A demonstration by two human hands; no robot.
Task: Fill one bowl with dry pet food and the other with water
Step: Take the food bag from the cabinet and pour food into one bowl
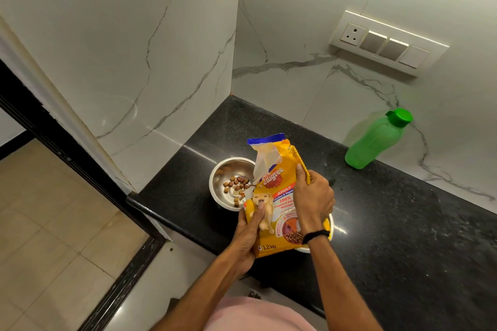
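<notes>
A yellow pet food bag with a torn-open top is held over the black counter. My left hand grips its lower left side. My right hand grips its right edge. The bag tilts left, its open mouth over a steel bowl near the counter's left end. Several brown kibble pieces lie in that bowl. A second steel bowl is mostly hidden behind the bag and my right wrist; what it holds is hidden. A green bottle with a green cap stands by the back wall.
Marble-look walls meet in a corner behind the counter. A switch panel is on the right wall above the bottle. The counter's left end drops to a tiled floor past a dark door frame.
</notes>
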